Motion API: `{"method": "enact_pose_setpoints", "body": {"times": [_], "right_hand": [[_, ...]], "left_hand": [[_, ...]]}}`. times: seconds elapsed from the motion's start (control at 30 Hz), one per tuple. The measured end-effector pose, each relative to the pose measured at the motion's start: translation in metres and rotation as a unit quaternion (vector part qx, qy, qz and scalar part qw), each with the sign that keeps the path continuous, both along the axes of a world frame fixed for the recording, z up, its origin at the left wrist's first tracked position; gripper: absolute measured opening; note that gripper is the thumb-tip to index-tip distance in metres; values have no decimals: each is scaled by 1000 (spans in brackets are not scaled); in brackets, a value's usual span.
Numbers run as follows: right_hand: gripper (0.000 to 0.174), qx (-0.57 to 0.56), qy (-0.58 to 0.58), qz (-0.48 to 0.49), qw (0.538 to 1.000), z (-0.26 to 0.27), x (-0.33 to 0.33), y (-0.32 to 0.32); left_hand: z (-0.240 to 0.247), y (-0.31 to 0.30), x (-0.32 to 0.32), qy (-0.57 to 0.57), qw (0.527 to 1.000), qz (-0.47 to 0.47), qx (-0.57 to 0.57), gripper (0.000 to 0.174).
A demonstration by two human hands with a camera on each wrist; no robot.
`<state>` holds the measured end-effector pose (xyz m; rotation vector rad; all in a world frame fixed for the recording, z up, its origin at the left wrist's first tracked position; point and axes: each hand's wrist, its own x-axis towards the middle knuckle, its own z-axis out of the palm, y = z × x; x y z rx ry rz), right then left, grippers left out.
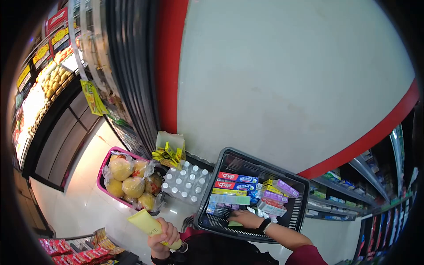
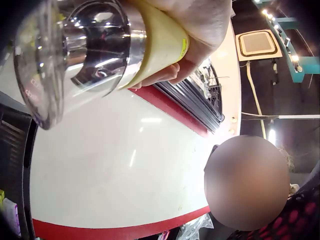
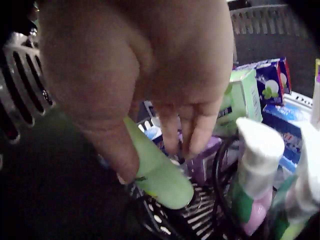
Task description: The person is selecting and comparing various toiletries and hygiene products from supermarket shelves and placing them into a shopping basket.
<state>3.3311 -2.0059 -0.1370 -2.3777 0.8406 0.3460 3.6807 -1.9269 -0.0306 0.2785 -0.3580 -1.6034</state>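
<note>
My left hand grips a pale yellow squeeze tube with a clear, silvery cap, held up left of the dark shopping basket. Inside that basket is my right hand, reaching down near its front wall. In the right wrist view its thumb and fingers pinch a light green tube, whose upper end is hidden by the palm. Around it lie toothpaste boxes, a light green box, purple boxes and white-topped pump bottles.
Left of the dark basket stand a pack of white-capped bottles and a pink-rimmed basket of bagged yellow fruit. A white wall panel rises behind. Shelves stand at right, red snack packets at lower left.
</note>
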Motion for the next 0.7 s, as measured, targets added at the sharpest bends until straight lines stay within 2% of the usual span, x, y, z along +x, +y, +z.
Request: {"method": "enact_pose_setpoints", "body": {"times": [0.07,0.17,0.27,0.3,0.37,0.4,0.47,0.5,0.53,0.6,0.63,0.67,0.7], "right_hand": [[47,6,-56,-17,998,11,-10,-16],[48,49,-137,-133,980,82,-15,-27],[48,-7,-208,-309,928,144,-39,-19],[48,21,-217,-376,900,163,-49,-11],[48,44,-264,-477,837,187,-75,11],[49,17,-391,-493,777,169,-93,28],[49,-20,-579,-529,620,153,-112,54],[51,-53,-608,-550,570,155,-121,65],[51,-60,-609,-562,557,152,-130,80],[50,-104,-713,-546,427,145,-144,110],[52,-184,-650,-605,421,149,-145,118],[52,-191,-652,-610,408,147,-152,133],[51,-188,-672,-616,364,145,-161,150]], "left_hand": [[0,-13,-7,-1,1000,-12,5,18],[7,-42,-18,-26,997,-75,14,19],[11,-72,-40,-46,986,-156,41,19],[11,-81,-49,-49,981,-180,46,19],[10,-99,-71,-68,965,-243,67,19],[11,-105,-84,-72,959,-264,72,19],[14,-115,-111,-120,939,-307,97,19],[13,-116,-123,-136,932,-320,98,20],[15,-116,-136,-143,925,-337,99,20],[22,-111,-161,-159,915,-356,97,20],[25,-107,-171,-167,910,-368,95,20],[29,-103,-181,-180,904,-377,89,20],[33,-97,-191,-192,900,-382,81,21]]}}
